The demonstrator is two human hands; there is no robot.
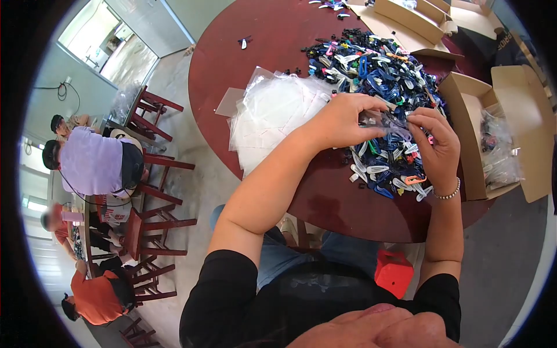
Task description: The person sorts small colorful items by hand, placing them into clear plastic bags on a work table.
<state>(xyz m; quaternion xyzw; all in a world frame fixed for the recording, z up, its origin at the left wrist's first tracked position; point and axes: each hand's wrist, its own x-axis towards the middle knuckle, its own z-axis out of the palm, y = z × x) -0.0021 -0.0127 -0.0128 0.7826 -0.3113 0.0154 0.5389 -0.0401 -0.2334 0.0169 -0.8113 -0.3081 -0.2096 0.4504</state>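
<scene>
Both hands meet over one clear packet point(386, 120). The left hand point(342, 122) pinches its left edge with curled fingers; the right hand point(436, 145) pinches its right edge. The packet is thin, glossy film; its contents cannot be told. Directly beneath and beyond the grip lies one heap of hair clips point(377, 69), too many to count: flat, elongated, mostly dark blue and white. Left of the grip: one stack of translucent plastic bags point(272, 110). Right of the grip: one open cardboard box point(464, 110). One beaded bracelet point(447, 195) circles the right wrist. Everything rests on one round, dark red table point(272, 35).
</scene>
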